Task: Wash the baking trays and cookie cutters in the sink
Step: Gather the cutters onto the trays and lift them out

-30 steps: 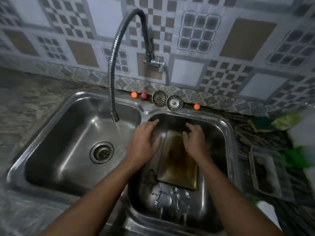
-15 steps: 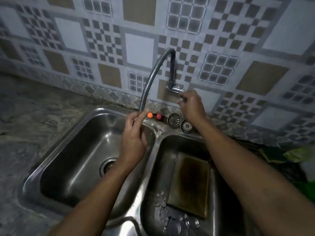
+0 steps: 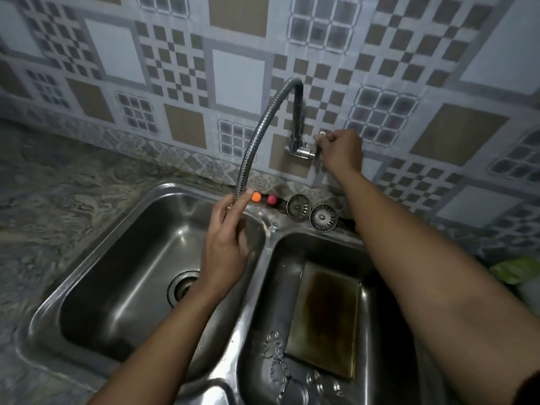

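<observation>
A stained, browned baking tray (image 3: 325,318) lies flat in the right basin of the steel double sink (image 3: 263,244). Several thin metal cookie cutters (image 3: 276,363) lie in front of it on the basin floor. My left hand (image 3: 225,247) holds the lower end of the flexible tap hose (image 3: 257,135) over the left basin. My right hand (image 3: 340,150) is closed on the tap handle (image 3: 320,135) at the wall. No water shows at the hose end.
Two round sink strainers (image 3: 311,211) lean at the back rim, beside an orange ball (image 3: 256,196) and a pink ball (image 3: 271,199). The left basin has an open drain (image 3: 182,287). Marbled counter lies left. Something green (image 3: 517,268) sits at the right edge.
Both hands left the tray in the right basin. The left rose to the hose end, the right reached up to the tap handle. My view tilted up toward the wall.
</observation>
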A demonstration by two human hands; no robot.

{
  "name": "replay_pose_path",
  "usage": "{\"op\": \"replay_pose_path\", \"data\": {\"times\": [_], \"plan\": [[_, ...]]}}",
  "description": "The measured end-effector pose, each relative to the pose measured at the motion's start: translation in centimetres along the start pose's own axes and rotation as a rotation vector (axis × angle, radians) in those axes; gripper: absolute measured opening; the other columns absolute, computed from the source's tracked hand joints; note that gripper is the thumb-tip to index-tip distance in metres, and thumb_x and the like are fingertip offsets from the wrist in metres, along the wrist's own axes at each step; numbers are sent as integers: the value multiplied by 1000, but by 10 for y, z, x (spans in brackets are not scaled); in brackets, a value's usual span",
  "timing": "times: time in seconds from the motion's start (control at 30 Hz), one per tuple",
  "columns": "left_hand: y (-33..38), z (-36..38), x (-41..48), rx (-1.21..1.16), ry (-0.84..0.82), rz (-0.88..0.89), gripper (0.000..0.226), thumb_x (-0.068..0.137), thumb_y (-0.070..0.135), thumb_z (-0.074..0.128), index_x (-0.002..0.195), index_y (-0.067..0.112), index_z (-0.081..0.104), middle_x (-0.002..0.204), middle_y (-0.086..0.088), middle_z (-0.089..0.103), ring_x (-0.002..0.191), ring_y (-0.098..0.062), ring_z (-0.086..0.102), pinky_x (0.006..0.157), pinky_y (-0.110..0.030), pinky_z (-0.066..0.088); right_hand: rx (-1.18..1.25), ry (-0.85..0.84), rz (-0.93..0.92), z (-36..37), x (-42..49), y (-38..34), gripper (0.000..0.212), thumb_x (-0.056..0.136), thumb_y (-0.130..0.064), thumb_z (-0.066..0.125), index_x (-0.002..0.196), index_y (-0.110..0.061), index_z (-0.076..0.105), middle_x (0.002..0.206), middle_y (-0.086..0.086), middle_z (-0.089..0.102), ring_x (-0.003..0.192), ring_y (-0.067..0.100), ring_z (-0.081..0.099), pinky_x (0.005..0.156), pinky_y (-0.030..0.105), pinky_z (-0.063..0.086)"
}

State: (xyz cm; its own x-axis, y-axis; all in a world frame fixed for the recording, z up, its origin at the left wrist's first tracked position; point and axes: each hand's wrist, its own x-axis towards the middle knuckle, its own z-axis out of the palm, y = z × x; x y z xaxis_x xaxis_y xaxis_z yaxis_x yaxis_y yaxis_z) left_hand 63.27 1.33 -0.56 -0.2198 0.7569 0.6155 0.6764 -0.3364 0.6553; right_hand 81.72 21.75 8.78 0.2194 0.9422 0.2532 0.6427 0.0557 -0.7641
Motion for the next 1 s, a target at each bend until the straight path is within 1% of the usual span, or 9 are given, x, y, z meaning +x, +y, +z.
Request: {"op": "replay_pose_path", "data": {"times": [0.13, 0.23, 0.3, 0.4, 0.5, 0.57, 0.67, 0.8, 1.0], "plan": [[8, 1, -2, -12, 9, -10, 75, 82, -17, 53, 146, 20, 44, 137, -16, 40, 119, -18, 49, 101, -18, 40, 9, -2, -46, -13, -24, 14, 26, 87, -36, 69, 100, -14, 71, 93, -3, 71, 83, 14, 65, 75, 24, 49], [25, 5, -11, 198, 66, 5, 74, 82, -1, 63, 148, 24, 40, 152, -19, 25, 142, -37, 27, 116, -51, 27, 53, -16, -61, -33, -67, 40, 33, 89, -31, 67, 116, -11, 66, 85, -6, 65, 73, 5, 61, 68, 18, 51], [35, 13, -26, 247, 65, 95, 63, 85, 13, 66, 144, 19, 45, 152, -18, 29, 143, -38, 26, 117, -60, 18, 30, -19, -42, -47, -107, 67, 29, 91, -27, 67, 115, -11, 66, 86, -9, 62, 70, -8, 53, 59, 8, 41], [39, 39, -62, 100, -235, 189, 43, 88, 22, 65, 130, 16, 59, 130, -8, 54, 124, -27, 51, 112, -48, 33, -20, -100, 45, -59, -174, 124, 23, 89, -26, 67, 110, -14, 69, 83, -6, 68, 70, 1, 59, 63, 17, 46], [34, 69, -106, 192, -657, 229, 32, 87, 34, 58, 116, 22, 63, 115, -2, 59, 102, -26, 60, 86, -40, 50, -134, -316, 205, -58, -247, 186, 22, 86, -30, 69, 107, -22, 70, 83, -10, 70, 74, 4, 63, 76, 27, 54], [31, 82, -131, 350, -984, 133, 33, 87, 39, 55, 118, 28, 58, 114, -1, 57, 101, -27, 61, 81, -38, 52, -243, -521, 307, -57, -292, 215, 19, 88, -31, 64, 106, -26, 69, 94, -6, 72, 82, 8, 66, 78, 27, 54], [21, 96, -168, 517, -1311, 16, 34, 89, 29, 55, 123, 24, 56, 120, -8, 57, 111, -31, 59, 89, -40, 50, -475, -841, 325, -52, -343, 246, 19, 87, -30, 58, 102, -24, 67, 101, 3, 71, 96, 24, 68, 78, 30, 54], [2, 105, -207, 678, -1420, -90, 38, 90, 18, 50, 127, 15, 56, 133, -15, 47, 122, -34, 52, 96, -44, 47, -642, -972, 236, -46, -365, 260, 28, 90, -26, 54, 117, -22, 62, 120, 5, 65, 108, 26, 64, 85, 33, 52], [-16, 113, -227, 700, -1457, -126, 45, 85, 41, 58, 128, 26, 55, 134, -8, 49, 125, -32, 46, 97, -43, 45, -728, -1059, 49, -35, -364, 276, 48, 97, -19, 40, 144, -32, 39, 145, 1, 47, 128, 24, 50, 98, 36, 43]]}}
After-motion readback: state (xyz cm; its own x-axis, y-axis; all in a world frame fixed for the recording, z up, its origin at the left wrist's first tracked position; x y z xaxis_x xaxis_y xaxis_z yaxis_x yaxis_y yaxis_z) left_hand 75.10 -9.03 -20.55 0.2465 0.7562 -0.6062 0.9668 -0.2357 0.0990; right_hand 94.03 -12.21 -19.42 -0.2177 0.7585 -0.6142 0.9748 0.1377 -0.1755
